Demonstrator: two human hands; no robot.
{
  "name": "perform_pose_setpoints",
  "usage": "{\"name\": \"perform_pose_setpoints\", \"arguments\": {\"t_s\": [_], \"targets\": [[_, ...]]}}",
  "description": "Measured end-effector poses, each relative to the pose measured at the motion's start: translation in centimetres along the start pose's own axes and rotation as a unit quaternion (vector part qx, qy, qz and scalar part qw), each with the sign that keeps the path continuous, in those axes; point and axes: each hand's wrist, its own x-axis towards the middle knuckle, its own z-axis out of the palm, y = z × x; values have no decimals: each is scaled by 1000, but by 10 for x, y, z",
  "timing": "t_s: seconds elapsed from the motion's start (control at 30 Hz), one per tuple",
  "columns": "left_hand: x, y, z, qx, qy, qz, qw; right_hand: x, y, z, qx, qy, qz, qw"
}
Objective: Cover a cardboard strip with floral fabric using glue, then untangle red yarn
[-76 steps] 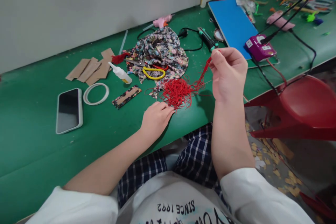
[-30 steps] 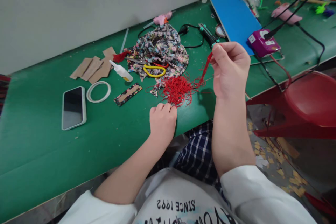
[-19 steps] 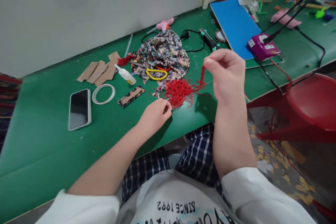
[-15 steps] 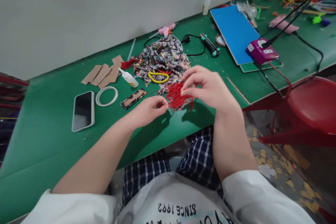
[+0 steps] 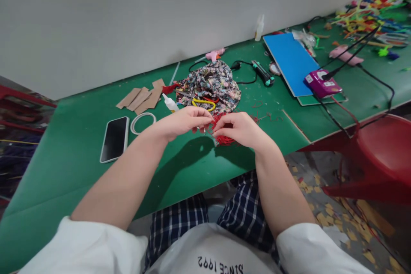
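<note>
Over the front of the green table (image 5: 180, 167), my two hands meet at a tangle of red thread (image 5: 226, 141). My left hand (image 5: 186, 122) is closed, thumb and fingertips pinched at the tangle's left edge; what lies between them is too small to make out. From the right, my right hand (image 5: 239, 129) pinches red strands just above the table. Behind the hands lies crumpled floral fabric (image 5: 213, 78), with yellow-handled scissors (image 5: 205, 103) on it. A white glue bottle (image 5: 170, 103) lies beyond my left hand. The patterned strip seen earlier is out of sight.
A phone (image 5: 114, 139), a white ring (image 5: 134, 126) and cardboard pieces (image 5: 141, 96) lie left. A pink glue gun (image 5: 214, 55) and a utility knife (image 5: 263, 72) are behind. Rightward are a blue board (image 5: 289, 62), a purple power socket (image 5: 323, 83) with cords, and a red stool (image 5: 385, 145).
My hands have come together over the red thread, the left moving right and the right lowering. Loose red strands now show to the right of the tangle. The view has shifted slightly.
</note>
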Motion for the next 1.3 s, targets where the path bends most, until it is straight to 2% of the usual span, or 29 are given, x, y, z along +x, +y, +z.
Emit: {"name": "perform_pose_setpoints", "arguments": {"t_s": [0.03, 0.1, 0.13, 0.27, 0.37, 0.43, 0.53, 0.67, 0.8, 1.07, 1.17, 1.3], "targets": [[4, -6, 0, -61, 36, 8, 997, 0, 2, -1, 33, 12, 8, 999], [12, -22, 5, -175, 156, 28, 972, 1, 5, -2, 95, 41, 25, 994], [15, -30, 9, -207, 169, 31, 963, 2, 6, -2, 121, 55, 33, 991], [17, -49, 33, -214, 106, 40, 970, 4, 9, -4, 185, 90, 57, 977], [14, -47, 45, -259, 117, 89, 955, 5, 8, -4, 216, 99, 67, 969], [14, -40, 47, -304, 123, 120, 937, 5, 6, -3, 226, 102, 69, 966], [18, -31, 46, -351, 99, 146, 920, 6, 4, -2, 216, 105, 66, 969], [23, -26, 47, -395, 63, 147, 905, 5, 4, -2, 217, 114, 66, 967], [27, -25, 48, -405, 58, 167, 897, 5, 4, -2, 230, 117, 64, 964], [26, -18, 47, -413, 140, 176, 883, 8, 6, 1, 200, 118, 64, 970], [24, -16, 47, -385, 192, 199, 881, 8, 6, 2, 187, 124, 53, 973], [22, -14, 46, -379, 252, 221, 863, 8, 5, 3, 176, 122, 53, 975]]}}
